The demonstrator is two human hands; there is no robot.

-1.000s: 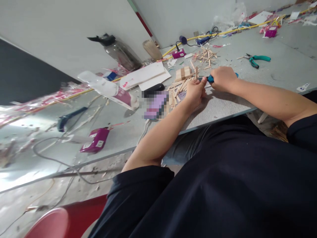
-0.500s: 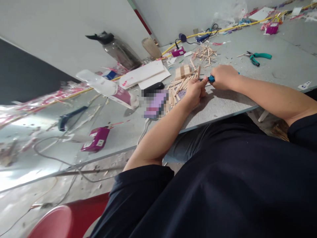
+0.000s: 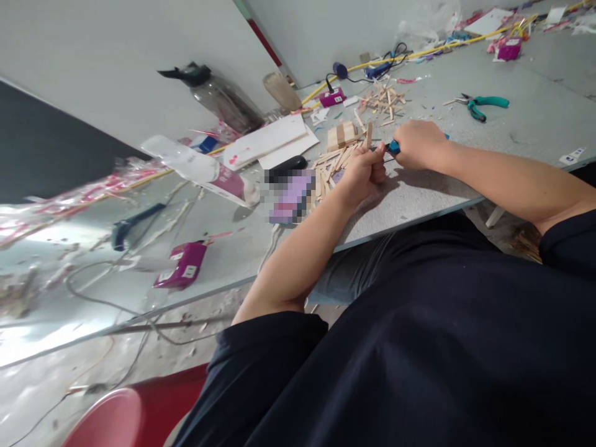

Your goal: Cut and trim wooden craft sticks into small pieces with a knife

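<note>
My left hand (image 3: 363,174) is closed around a wooden craft stick (image 3: 369,135) that stands up from its fingers. Just right of it, my right hand (image 3: 419,141) grips a blue-handled tool (image 3: 393,147). The tool's dark front end meets the left fingertips; most of it is covered, so its exact kind is unclear. Beside the left hand lies a loose pile of wooden sticks (image 3: 336,162), and behind that a banded bundle of craft sticks (image 3: 339,136). Further back is a scattered heap of thin sticks (image 3: 386,101).
Teal-handled pliers (image 3: 487,104) lie right of my hands. To the left are a purple phone-like object (image 3: 294,192), partly pixelated, a white bottle (image 3: 205,174), a grey drink bottle (image 3: 228,102), white boards (image 3: 270,139) and a purple box (image 3: 184,264). The table edge (image 3: 410,221) runs before my body.
Both hands stay close together with the stick and the blue-handled tool. The tool's dark front end shows slightly more beside the left thumb. The whole view has shifted a little.
</note>
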